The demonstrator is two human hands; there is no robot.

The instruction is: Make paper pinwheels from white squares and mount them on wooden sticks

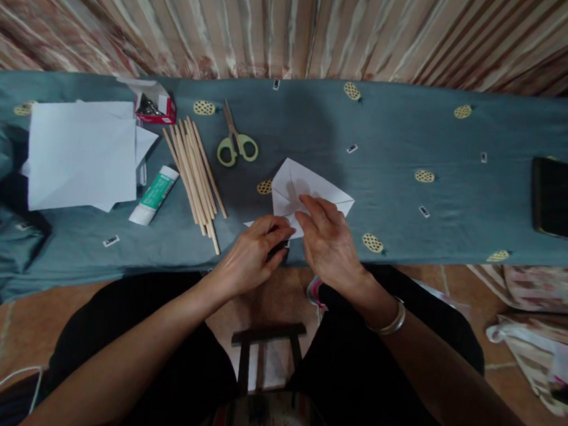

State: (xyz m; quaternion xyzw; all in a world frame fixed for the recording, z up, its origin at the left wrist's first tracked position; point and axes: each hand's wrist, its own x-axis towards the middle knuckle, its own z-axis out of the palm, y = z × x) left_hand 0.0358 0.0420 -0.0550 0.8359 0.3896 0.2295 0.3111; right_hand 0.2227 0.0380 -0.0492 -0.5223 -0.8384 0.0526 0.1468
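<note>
A small white sheet of paper [319,184] with crease lines and angled edges lies near the front edge of the cloth-covered table. My left hand [256,252] is closed at its lower left part, with thumb and fingertips pinched together at the paper's edge. My right hand [330,244] comes in from the right and covers the paper's lower right part. Its bent fingers press and grip the paper close to the left fingertips. Both hands hide the near edge of the sheet. A silver bangle [394,319] circles the right wrist.
Green-handled scissors [237,147], several wooden sticks [194,177] and a glue stick [154,195] lie left of the paper. Further left are stacked white sheets [83,157] and an opened red box [156,108] of small metal pieces. A black phone [554,199] rests far right.
</note>
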